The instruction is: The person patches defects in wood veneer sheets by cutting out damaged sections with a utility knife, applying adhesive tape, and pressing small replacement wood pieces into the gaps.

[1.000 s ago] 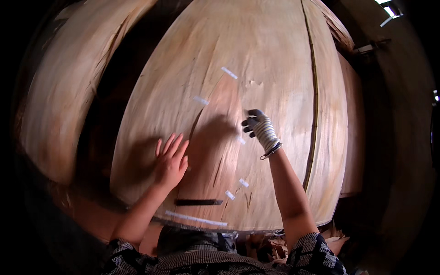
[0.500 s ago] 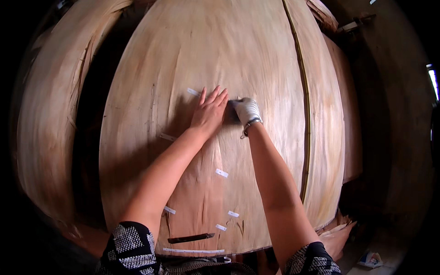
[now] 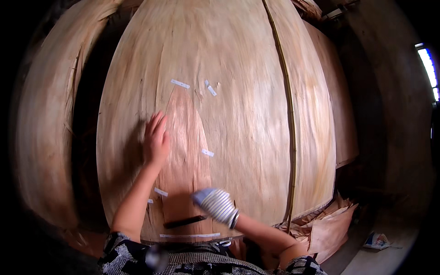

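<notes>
A large pale wood veneer sheet (image 3: 238,68) lies in front of me, with a darker tapered patch piece (image 3: 185,137) set into it and held by several short white tape strips (image 3: 180,84). My left hand (image 3: 156,140), bare, lies flat and open on the sheet at the patch's left edge. My right hand (image 3: 215,205), in a striped knit glove, rests low on the patch near the sheet's front edge; its fingers are blurred and I cannot see anything in them. A dark slit (image 3: 184,222) shows just left of that hand.
More veneer sheets lie to the left (image 3: 46,137) and under the right side (image 3: 337,114). Torn veneer scraps (image 3: 330,224) pile up by the front right corner. A small printed packet (image 3: 376,239) lies on the floor at the right. A lit window (image 3: 428,68) is far right.
Both hands have drawn back toward me from the upper tape strips. The left hand moved down and left along the patch edge; the gloved right hand slid down to the sheet's near edge.
</notes>
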Tool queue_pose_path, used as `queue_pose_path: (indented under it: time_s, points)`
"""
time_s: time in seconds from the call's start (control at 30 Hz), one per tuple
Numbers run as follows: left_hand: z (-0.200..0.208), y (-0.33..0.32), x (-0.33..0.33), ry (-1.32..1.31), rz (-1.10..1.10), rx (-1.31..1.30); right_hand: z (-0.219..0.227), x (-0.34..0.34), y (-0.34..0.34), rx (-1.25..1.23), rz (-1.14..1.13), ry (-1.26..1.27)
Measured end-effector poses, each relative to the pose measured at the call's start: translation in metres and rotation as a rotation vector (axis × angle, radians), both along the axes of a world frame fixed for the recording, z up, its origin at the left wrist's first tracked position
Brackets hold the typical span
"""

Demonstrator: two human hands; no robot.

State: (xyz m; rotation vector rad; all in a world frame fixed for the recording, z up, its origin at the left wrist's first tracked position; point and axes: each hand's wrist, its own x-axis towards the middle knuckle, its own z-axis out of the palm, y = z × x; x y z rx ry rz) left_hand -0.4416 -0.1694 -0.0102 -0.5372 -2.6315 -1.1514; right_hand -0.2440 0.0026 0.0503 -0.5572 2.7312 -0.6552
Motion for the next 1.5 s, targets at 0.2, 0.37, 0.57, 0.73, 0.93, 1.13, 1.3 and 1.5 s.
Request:
queue_pose_path:
  time_s: [0.2, 0.37, 0.57, 0.73, 0.93, 1.13, 1.3, 1.5]
  points:
    - [0.022, -0.097, 0.158, -0.091, 0.143, -0.025, -0.024, 0.065, -0.071, 0.042, 0.133, 0.061]
    - [0.029, -0.133, 0.253, -0.104, 0.387, -0.020, -0.013, 0.079, -0.077, 0.245, 0.137, 0.151]
    - [0.014, -0.078, 0.313, -0.048, 0.244, -0.427, 0.035, 0.149, 0.037, -0.117, -0.469, 0.378]
    - [0.002, -0.062, 0.317, -0.018, 0.316, -0.626, 0.024, 0.269, 0.166, -0.081, -0.906, 0.384]
    - [-0.003, -0.011, 0.342, -0.087, 0.188, -0.535, -0.009, 0.345, 0.250, 0.379, -1.079, 0.287]
    - [0.006, 0.009, 0.353, 0.019, 0.212, -0.631, -0.034, 0.370, 0.241, 0.228, -1.056, 0.062]
    - [-0.007, 0.032, 0.373, -0.003, -0.127, -0.598, 0.003, 0.456, 0.164, -0.793, -1.107, -0.464]
    - [-0.002, 0.030, 0.371, -0.059, -0.156, -0.610, 0.049, 0.420, 0.067, -1.323, -1.221, -0.367]
